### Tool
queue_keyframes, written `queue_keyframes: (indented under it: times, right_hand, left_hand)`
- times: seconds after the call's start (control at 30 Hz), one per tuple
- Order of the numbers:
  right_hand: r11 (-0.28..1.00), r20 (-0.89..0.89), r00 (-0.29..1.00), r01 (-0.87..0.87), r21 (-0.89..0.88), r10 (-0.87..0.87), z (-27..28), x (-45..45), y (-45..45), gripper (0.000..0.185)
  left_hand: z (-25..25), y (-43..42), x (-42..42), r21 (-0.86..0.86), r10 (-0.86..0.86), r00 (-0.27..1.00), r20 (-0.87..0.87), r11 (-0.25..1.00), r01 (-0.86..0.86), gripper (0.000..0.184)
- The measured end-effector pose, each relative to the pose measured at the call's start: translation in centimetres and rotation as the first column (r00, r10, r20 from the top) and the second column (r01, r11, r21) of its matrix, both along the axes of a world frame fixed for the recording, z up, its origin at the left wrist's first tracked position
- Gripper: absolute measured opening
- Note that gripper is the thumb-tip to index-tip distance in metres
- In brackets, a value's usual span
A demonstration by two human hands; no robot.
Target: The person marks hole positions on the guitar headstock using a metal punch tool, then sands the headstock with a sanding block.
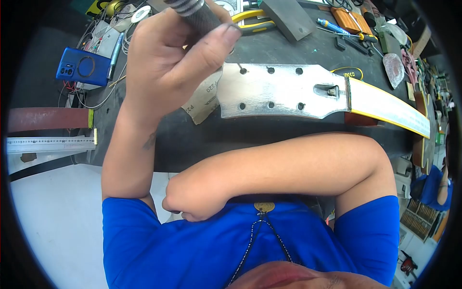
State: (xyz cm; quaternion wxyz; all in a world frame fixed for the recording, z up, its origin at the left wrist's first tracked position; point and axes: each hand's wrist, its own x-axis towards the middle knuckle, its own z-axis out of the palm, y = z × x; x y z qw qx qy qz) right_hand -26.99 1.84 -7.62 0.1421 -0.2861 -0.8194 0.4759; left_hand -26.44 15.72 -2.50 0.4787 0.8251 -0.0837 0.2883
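Observation:
My left hand (168, 62) is wrapped round the knurled metal handle (199, 19) of a tool, whose upper end runs out of the frame. It is raised beside a silvery guitar headstock (284, 91) with two rows of holes. Partly behind my left wrist lies a piece of P220 sandpaper (203, 101), next to the headstock's end. My right arm is folded across my chest. At its end my right hand (195, 195) is closed, with a small dark bit showing at its fingers; what it holds, if anything, is hidden.
The yellow-edged neck (385, 103) runs right towards a guitar body (422, 139). Yellow-handled pliers (255, 23), a grey block (288, 19) and small tools lie at the back. A blue phone (84, 66), cables and a steel ruler (50, 144) are at the left.

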Motion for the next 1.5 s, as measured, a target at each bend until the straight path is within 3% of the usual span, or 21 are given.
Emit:
queue_keyframes:
  times: [0.13,0.27,0.37,0.47,0.57,0.7,0.83,0.87,0.97,1.03,1.1,1.2,1.3,1.5]
  right_hand:
    - [1.000,0.003,1.000,-0.006,-0.008,0.006,0.1,0.0,0.1,0.029]
    - [1.000,-0.011,1.000,-0.008,-0.019,0.007,0.0,0.0,0.1,0.029]
    - [1.000,-0.010,1.000,-0.008,-0.029,0.008,0.0,-0.1,0.2,0.030]
    - [0.999,-0.008,1.000,-0.016,-0.030,0.015,-0.2,-0.2,0.2,0.030]
    - [0.999,-0.017,1.000,0.001,-0.036,-0.001,-0.1,-0.2,0.1,0.029]
    - [1.000,-0.010,1.000,-0.006,-0.028,0.006,-0.2,-0.3,0.1,0.030]
    - [0.999,-0.010,1.000,-0.003,-0.032,0.002,-0.2,-0.2,0.2,0.030]
    - [0.999,-0.016,1.000,0.004,-0.035,-0.004,-0.2,-0.2,0.1,0.029]
    - [0.999,-0.016,1.000,0.007,-0.039,-0.008,-0.1,-0.1,0.0,0.029]
    - [1.000,-0.016,1.000,0.010,-0.027,-0.011,-0.6,-0.5,0.1,0.029]
    - [1.000,-0.017,1.000,0.011,-0.016,-0.011,-0.8,-0.7,0.1,0.028]
    - [1.000,-0.017,1.000,0.013,-0.004,-0.013,-0.9,-0.8,0.1,0.028]
    - [0.999,-0.019,0.999,0.035,0.010,-0.035,-1.0,-0.8,0.0,0.030]
    - [0.998,-0.013,0.999,0.046,0.041,-0.045,-1.1,-0.9,-0.1,0.029]
  left_hand:
    - [-0.3,0.0,0.4,0.142,-0.125,0.990,0.070,0.983,0.114,0.013]
    - [0.1,-0.4,-0.1,-0.051,0.020,0.999,-0.049,0.998,-0.022,0.012]
    - [-0.2,-0.4,0.5,0.079,-0.038,0.997,0.060,0.996,0.033,0.013]
    - [0.0,-0.9,0.4,-0.035,-0.051,0.998,-0.027,0.998,0.050,0.013]
    - [0.2,-1.0,-0.1,-0.053,0.092,0.994,-0.053,0.994,-0.095,0.012]
    - [-0.4,0.1,0.4,0.060,-0.128,0.991,0.048,0.990,0.125,0.013]
    - [0.0,-0.6,-0.2,-0.039,0.057,0.998,-0.019,0.998,-0.057,0.010]
    - [0.0,0.3,-0.3,0.061,-0.007,1.000,0.019,0.998,0.006,0.010]
    - [0.1,0.6,-0.6,0.098,-0.053,0.994,0.091,0.994,0.044,0.014]
    - [1.2,1.5,-1.3,-0.063,-0.021,0.994,0.106,0.998,0.028,0.023]
    - [1.8,2.1,-1.6,-0.130,-0.129,0.980,0.153,0.980,0.149,0.024]
    - [1.9,2.0,-1.5,0.195,-0.214,0.970,0.117,0.962,0.189,0.025]
    - [1.6,0.5,-1.4,0.116,-0.222,0.975,0.021,0.969,0.218,0.025]
    - [2.0,0.1,-1.0,0.239,-0.241,0.971,0.015,0.943,0.230,0.021]
